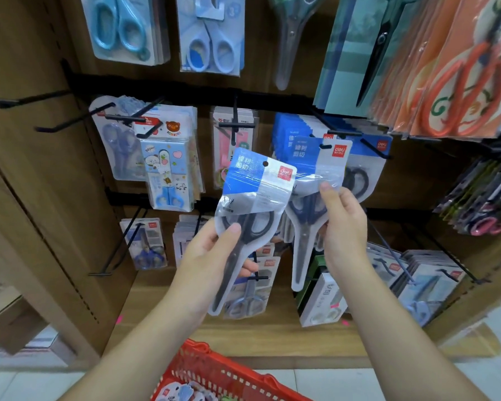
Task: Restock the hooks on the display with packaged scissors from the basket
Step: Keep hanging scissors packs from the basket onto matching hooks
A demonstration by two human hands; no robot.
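Hands hold two packs of scissors in front of a wooden shop display [55,169] fitted with black wire hooks. The left hand [214,250] grips a black-handled scissors pack [255,183] with a blue and white header, thumb across the front and fingers curled behind. This pack is tilted, its top leaning right. The right hand [344,224] pinches a blue-handled scissors pack [321,160] at its edge, raised higher. Its top sits just under the front end of a hook [344,134] that carries matching blue-topped packs [289,131]. Whether its hanging hole is on the hook cannot be told. Below, at the bottom edge, a red plastic basket [229,371] holds more packaged items [182,392], blurred. Children's scissors [168,172] hang to the left.
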